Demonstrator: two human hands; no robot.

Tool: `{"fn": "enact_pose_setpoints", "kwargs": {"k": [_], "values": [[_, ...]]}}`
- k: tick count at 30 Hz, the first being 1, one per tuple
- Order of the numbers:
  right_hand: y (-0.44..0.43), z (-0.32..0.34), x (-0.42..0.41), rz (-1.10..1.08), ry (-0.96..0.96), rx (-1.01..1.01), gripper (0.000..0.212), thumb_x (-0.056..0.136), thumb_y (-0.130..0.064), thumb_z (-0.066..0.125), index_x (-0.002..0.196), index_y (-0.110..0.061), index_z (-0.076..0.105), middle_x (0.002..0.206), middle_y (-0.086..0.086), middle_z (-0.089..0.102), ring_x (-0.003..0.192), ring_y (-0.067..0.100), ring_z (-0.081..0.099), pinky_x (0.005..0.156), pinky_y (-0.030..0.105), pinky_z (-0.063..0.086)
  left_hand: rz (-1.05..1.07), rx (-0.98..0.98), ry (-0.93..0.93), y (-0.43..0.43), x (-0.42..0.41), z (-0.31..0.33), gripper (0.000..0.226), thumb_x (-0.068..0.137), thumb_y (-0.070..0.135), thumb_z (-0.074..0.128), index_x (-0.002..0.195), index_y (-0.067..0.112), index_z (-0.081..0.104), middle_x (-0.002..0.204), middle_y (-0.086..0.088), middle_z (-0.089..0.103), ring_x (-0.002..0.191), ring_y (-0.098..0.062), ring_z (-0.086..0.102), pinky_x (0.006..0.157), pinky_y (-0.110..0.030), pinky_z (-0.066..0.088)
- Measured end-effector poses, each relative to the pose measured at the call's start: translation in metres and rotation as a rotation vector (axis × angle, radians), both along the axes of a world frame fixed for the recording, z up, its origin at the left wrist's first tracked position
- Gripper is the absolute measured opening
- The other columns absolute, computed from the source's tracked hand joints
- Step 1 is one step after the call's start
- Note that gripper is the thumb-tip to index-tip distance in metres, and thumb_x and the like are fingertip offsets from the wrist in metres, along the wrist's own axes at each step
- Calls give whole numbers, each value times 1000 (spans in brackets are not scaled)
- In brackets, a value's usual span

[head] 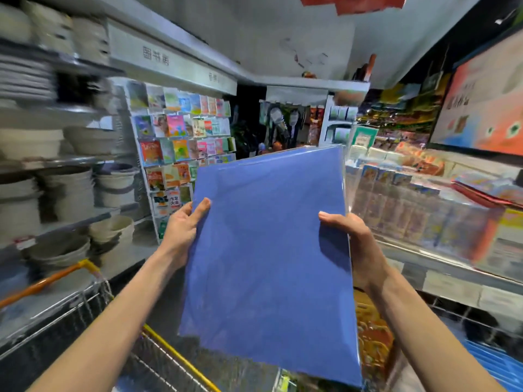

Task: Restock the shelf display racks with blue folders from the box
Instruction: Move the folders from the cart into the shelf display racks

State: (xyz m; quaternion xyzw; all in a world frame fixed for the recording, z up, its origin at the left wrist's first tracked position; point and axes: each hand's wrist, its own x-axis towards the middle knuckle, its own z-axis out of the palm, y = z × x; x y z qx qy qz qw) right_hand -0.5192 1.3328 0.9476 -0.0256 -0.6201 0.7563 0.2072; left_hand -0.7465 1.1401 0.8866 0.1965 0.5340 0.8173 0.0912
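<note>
A large blue folder (266, 250) in a clear wrapper fills the middle of the head view, held up in front of me and tilted slightly. My left hand (184, 224) grips its left edge, thumb on the front face and fingers behind. My right hand (351, 239) grips the right edge the same way, thumb lying across the front. The box is not in view.
A wire shopping cart (93, 301) with an orange and yellow handle sits low on the left. Shelves of grey bowls (85, 142) line the left. A card rack (181, 137) stands ahead. A counter of packaged goods (424, 199) runs along the right. Blue folders (498, 360) lie at the lower right.
</note>
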Motion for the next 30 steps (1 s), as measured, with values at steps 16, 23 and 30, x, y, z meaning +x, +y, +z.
{"fn": "enact_pose_setpoints", "kwargs": {"k": [16, 23, 30], "values": [[-33, -66, -82, -171, -176, 111, 14, 91, -11, 64, 103, -7, 69, 78, 5, 74, 69, 22, 71, 57, 34, 54, 530, -282, -133, -196, -99, -88, 25, 99, 29, 63, 115, 9, 64, 105, -6, 72, 88, -26, 68, 74, -39, 57], [-83, -120, -138, -140, -330, 104, 4, 90, -4, 63, 88, -6, 66, 59, 0, 65, 52, 18, 61, 42, 25, 48, 651, -446, -237, -252, -127, -212, 14, 95, 25, 68, 100, 12, 67, 103, -20, 71, 86, -24, 62, 75, -40, 50], [-131, -183, -176, -71, -484, 130, 1, 89, 0, 63, 88, 0, 64, 66, 9, 61, 53, 17, 60, 47, 26, 49, 592, -831, -379, -251, -115, -337, 26, 100, 16, 61, 115, -3, 67, 119, -26, 68, 110, -38, 64, 84, -41, 46]]}}
